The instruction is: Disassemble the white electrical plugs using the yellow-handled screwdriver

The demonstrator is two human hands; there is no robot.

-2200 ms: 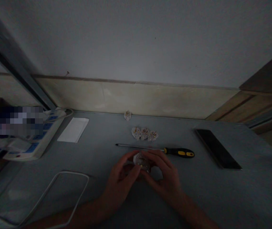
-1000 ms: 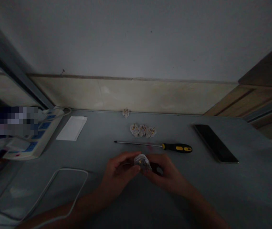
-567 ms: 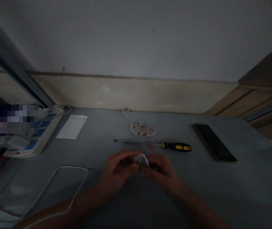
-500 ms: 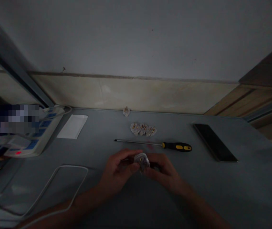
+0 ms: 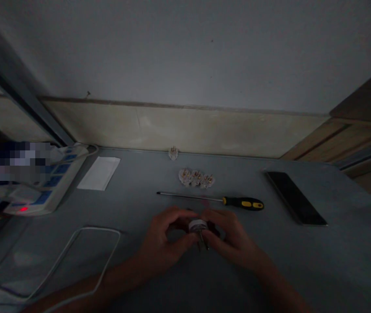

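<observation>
Pinned piece (image 5: pixel 197 225) has rolled in the grip: half a second ago its pin face was turned to the viewer, now pins (image 5: pixel 201 237) point down toward the wearer, rim up. Left hand (image 5: pixel 164 237) and right hand (image 5: pixel 236 239) both hold it, thumbs near, fingers far; the piece sits between them, above the surface (image 5: pixel 133 208).

Risks, my read: small part, fingertip grip, dim light. If one thumb slips mid-turn, it could drop; any loose bit inside could fall too, though I can't see one. White cable (image 5: pixel 101 228), left of left hand and across that forearm, could snag on a leftward sweep.

Clearance: screwdriver (image 5: pixel 244 203) just beyond both hands, could roll if knuckles push forward. Three pinned pieces (image 5: pixel 197 178) beyond it, one more (image 5: pixel 173 153) near the back edge. Open room right of right hand, up to the phone (image 5: pixel 296 198). Near edge not visible.
</observation>
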